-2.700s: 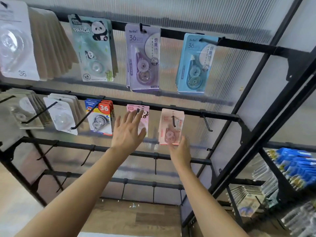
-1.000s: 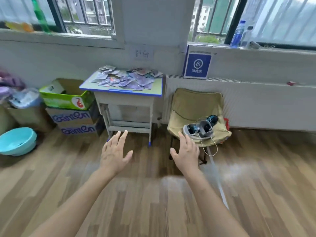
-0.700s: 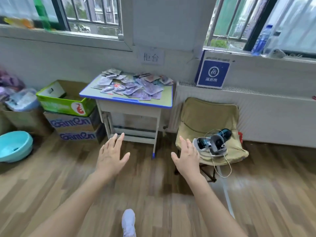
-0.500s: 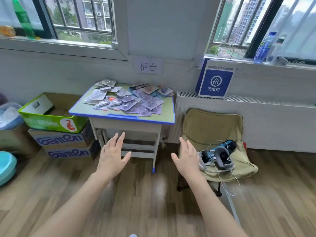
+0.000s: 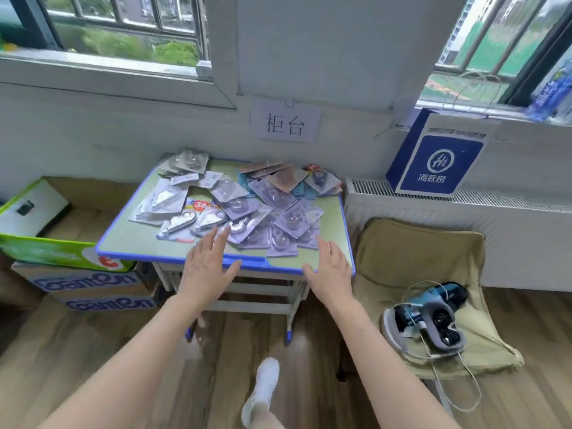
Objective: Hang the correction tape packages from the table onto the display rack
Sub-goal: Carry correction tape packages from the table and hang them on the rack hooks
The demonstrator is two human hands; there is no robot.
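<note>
A loose pile of correction tape packages [image 5: 244, 202], mostly purple, silver and pink blister cards, covers a small green table with a blue rim [image 5: 139, 255] under the window. My left hand [image 5: 207, 267] is spread open over the table's front edge, fingertips just short of the nearest cards. My right hand [image 5: 331, 270] hovers open above the front right corner. Neither hand holds anything. The display rack is out of view.
Cardboard boxes [image 5: 77, 283], the top one green [image 5: 40, 224], are stacked left of the table. On the right a tan folding chair [image 5: 411, 258] carries a headset with cables [image 5: 430, 320]. A radiator [image 5: 495, 230] and a blue paper bag [image 5: 439, 153] line the wall. My white shoe [image 5: 263, 388] is on the wood floor.
I turned from the rack, where a pink package was hung, and walked up to the table. Both empty hands now reach its front edge; the table looms much larger.
</note>
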